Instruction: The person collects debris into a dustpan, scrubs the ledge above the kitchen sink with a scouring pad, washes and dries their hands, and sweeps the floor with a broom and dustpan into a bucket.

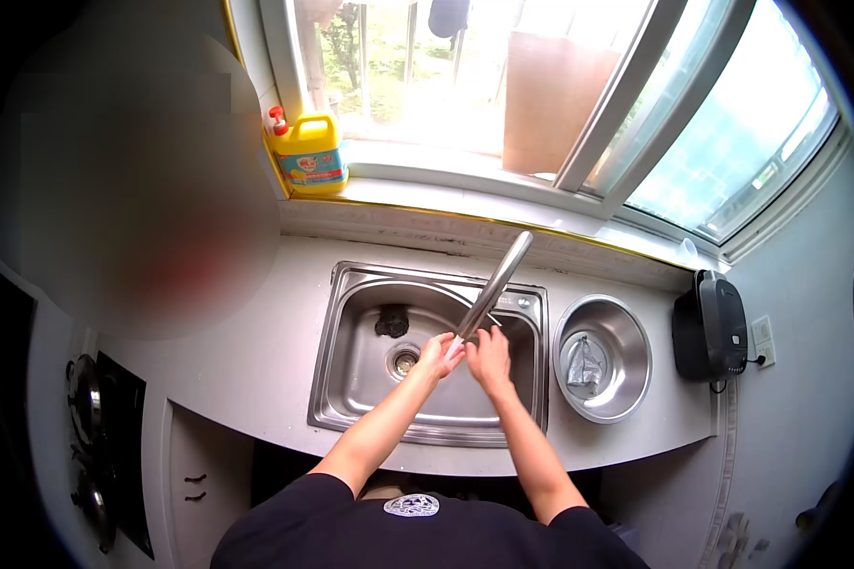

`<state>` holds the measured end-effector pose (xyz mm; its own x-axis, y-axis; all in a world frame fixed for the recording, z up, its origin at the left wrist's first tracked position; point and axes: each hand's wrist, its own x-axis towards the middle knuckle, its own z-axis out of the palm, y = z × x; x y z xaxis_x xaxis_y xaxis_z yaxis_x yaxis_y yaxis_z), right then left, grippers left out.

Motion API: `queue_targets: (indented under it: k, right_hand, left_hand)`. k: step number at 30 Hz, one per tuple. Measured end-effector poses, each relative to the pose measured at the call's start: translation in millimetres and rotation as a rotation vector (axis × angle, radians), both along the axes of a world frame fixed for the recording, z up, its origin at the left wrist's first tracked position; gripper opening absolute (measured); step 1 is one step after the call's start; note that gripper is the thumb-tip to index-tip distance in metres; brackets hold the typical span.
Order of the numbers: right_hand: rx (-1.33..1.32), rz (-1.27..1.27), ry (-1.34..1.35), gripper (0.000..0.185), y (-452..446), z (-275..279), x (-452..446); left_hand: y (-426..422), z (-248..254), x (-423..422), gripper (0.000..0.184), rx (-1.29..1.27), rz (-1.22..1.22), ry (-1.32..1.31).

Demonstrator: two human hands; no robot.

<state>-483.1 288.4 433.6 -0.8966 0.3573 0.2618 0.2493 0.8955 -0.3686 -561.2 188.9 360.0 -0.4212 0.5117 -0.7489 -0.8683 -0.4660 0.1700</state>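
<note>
A steel faucet (499, 284) rises over the steel sink (320, 379), its spout slanting down toward my hands. Under the spout's lower end, my left hand (438, 355) is cupped with its fingers apart. A pale streak (455, 347), which looks like running water, meets that hand. Just to the right, my right hand (490, 358) has its fingers loosely bent and apart, close to the faucet's thin lever (494, 321). No object shows in either hand. A dark scrubber-like clump (392, 321) lies in the basin behind the drain (404, 361).
Right of the sink stands a steel pot (565, 379) with a clear crumpled bag (584, 364) inside. Farther right is a black appliance (710, 327). A yellow pump jug (311, 156) sits on the windowsill. Pot lids (85, 403) and a stove (123, 446) are at left.
</note>
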Motion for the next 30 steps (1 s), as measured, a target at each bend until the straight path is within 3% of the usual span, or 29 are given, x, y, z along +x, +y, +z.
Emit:
queue_targets:
  k: [1,3,5,6,7,9,10,12,13,15,16,18,19,20,22,23,25,26,27,29,30]
  right_hand:
    - [0.009,0.071,0.228,0.027,-9.8,-12.2,-2.3]
    - [-1.13,-0.063,-0.041,0.027,-30.7,-30.9,-10.8]
    - [-2.255,-0.098,0.022,0.03,-45.8,-48.6,-26.4]
    - [-2.742,-0.101,0.118,0.034,-54.0,-49.2,-29.6]
    - [-2.841,-0.033,0.176,0.041,-63.5,-41.2,-37.3]
    - [-2.555,0.006,0.098,0.042,-69.7,-13.5,-48.8]
    - [-2.201,0.061,0.098,0.042,-70.2,-3.7,-51.2]
    - [-1.341,0.086,-0.026,0.035,-69.7,7.9,-56.5]
    - [-1.127,0.072,-0.058,0.027,-64.8,-4.1,-59.1]
    - [-0.563,0.152,0.235,0.023,-52.2,-30.6,-64.7]
    - [-0.598,0.093,0.148,0.028,-48.0,-32.8,-55.9]
    - [-0.713,0.032,-0.084,0.034,-48.2,-40.6,-42.6]
    - [-0.772,-0.001,-0.206,0.037,-49.0,-55.9,-31.1]
    - [-0.584,0.173,-0.134,0.056,-51.1,-70.3,-19.9]
    - [-0.856,-0.03,0.089,0.061,-87.1,-41.9,-5.4]
    - [-0.965,-0.061,0.223,0.059,-93.1,-39.0,-1.9]
    - [-1.844,-0.261,-0.086,0.062,-76.9,-36.2,-6.9]
    - [-1.929,-0.291,-0.096,0.054,-72.8,-35.0,-15.9]
    - [-1.922,-0.318,-0.309,0.041,-70.6,-25.5,-20.9]
    - [-1.663,-0.29,-0.24,0.036,-77.8,-40.9,-43.8]
    - [-1.53,-0.287,-0.213,0.035,-78.9,-56.9,-53.2]
  left_hand:
    - [1.3,-15.6,-2.8,0.034,0.099,-0.027,0.03]
    - [-1.4,-49.2,-4.6,0.039,0.302,-0.08,0.086]
    - [-9.1,-8.1,12.0,0.052,0.607,-0.044,0.166]
    - [-10.0,14.1,26.5,0.053,0.74,0.096,0.188]
    - [-8.2,2.2,24.6,0.054,0.856,0.152,0.202]
    - [-4.5,-22.6,20.9,0.056,1.103,0.248,0.216]
    - [-1.7,-35.9,17.8,0.055,1.06,0.28,0.06]
    - [4.9,-41.0,24.6,0.052,0.977,0.161,0.068]
    - [6.7,-27.2,28.3,0.052,0.939,0.102,0.071]
    - [7.3,-3.0,24.3,0.051,0.548,0.013,0.07]
    - [11.0,2.5,26.6,0.051,0.36,-0.025,0.058]
    - [11.9,-34.9,13.5,0.05,0.296,-0.065,0.128]
    - [13.7,-38.8,26.4,0.044,0.247,0.099,0.273]
    - [15.3,-41.8,39.3,0.038,0.194,0.263,0.416]
    - [23.9,-39.7,61.1,0.029,-0.013,0.459,0.754]
    - [25.4,-57.4,55.7,0.03,-0.144,0.302,0.834]
    - [20.7,-99.7,39.9,0.033,-0.413,-0.029,0.982]
    - [12.1,-108.5,32.9,0.035,-0.554,-0.199,1.049]
    - [-0.4,-99.2,27.9,0.036,-0.471,-0.169,1.007]
    - [-24.1,-46.9,21.1,0.038,-0.302,-0.12,0.907]
    - [-30.3,-17.7,16.2,0.039,-0.417,-0.051,0.828]
